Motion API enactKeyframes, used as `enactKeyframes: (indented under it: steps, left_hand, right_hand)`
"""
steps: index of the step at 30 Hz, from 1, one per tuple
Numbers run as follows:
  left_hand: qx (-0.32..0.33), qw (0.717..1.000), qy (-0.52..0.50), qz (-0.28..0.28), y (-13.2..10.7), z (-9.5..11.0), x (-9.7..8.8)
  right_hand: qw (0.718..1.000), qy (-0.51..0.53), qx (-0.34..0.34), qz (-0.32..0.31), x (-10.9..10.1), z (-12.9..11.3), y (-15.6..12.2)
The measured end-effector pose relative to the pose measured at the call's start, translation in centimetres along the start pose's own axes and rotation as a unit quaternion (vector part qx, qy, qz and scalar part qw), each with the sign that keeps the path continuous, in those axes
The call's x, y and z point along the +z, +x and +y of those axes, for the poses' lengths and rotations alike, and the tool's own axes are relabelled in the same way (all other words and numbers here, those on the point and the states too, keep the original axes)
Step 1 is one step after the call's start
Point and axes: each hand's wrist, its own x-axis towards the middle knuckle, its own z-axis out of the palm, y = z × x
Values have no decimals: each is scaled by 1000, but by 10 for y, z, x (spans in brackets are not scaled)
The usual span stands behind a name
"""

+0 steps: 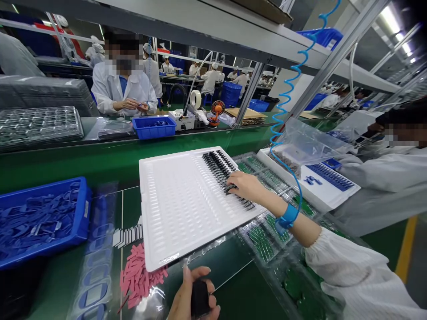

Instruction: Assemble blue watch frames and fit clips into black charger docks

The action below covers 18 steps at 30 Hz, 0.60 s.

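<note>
My left hand [187, 298] is at the bottom centre, its fingers curled around a small black block-shaped part [200, 298]. A white foam tray [173, 200] with rows of slots lies tilted on the bench ahead of it. Thin black parts [216, 171] stand packed in rows along the tray's right side. Over these rows is my right hand [245, 186], fingertips pinched together at one small black part [230, 190]; the fingers partly hide it. A blue wrist strap [287, 217] with a coiled blue cord is on my right wrist.
Pink strips [140, 275] and white-and-black strips [128, 235] lie left of the tray. A blue bin [83, 222] holds blue frames. Clear trays of green circuit boards [260, 242] sit on the right. The coiled cord [283, 98] hangs nearby. Co-workers sit opposite and at right.
</note>
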Motion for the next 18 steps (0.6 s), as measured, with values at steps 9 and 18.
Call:
enactKeyframes:
  steps: [9, 18]
  left_hand:
    - [2, 1000, -5, -13, -4, 1, -1]
    - [56, 998, -30, -29, -7, 6, 2]
  right_hand:
    - [998, 17, -60, -20, -2, 7, 11]
    - [935, 300, -181, -54, -70, -56, -20]
